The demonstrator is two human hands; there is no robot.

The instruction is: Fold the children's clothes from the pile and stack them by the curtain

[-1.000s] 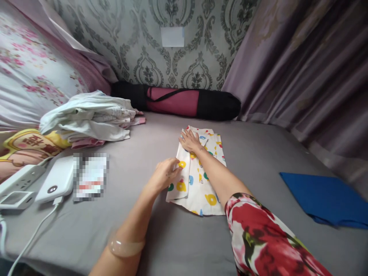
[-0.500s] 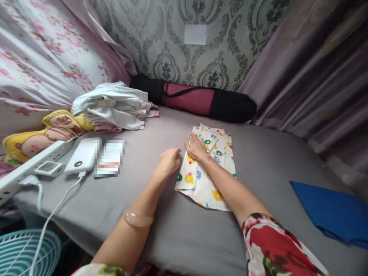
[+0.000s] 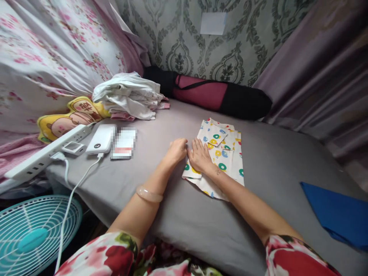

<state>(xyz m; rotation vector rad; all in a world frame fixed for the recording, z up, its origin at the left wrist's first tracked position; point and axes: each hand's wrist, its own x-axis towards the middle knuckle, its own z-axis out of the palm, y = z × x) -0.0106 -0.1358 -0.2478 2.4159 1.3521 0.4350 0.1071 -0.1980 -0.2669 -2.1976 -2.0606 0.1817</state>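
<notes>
A small white garment with yellow, green and blue prints (image 3: 222,153) lies folded on the grey bed sheet (image 3: 149,180). My right hand (image 3: 201,157) lies flat on its near left part, fingers stretched out. My left hand (image 3: 176,150) rests at the garment's left edge with its fingers curled; whether it pinches the cloth I cannot make out. A pale bangle sits on my left wrist.
A pile of folded white clothes (image 3: 129,96) lies at the back left. A black and pink rolled bag (image 3: 224,97) runs along the wall. A power bank (image 3: 100,138), a power strip (image 3: 48,153), a blue cloth (image 3: 339,214) and a teal fan (image 3: 31,230) are nearby.
My right hand has slid toward me along the garment from its far end. My left hand stayed at the left edge. The view has shifted left and back.
</notes>
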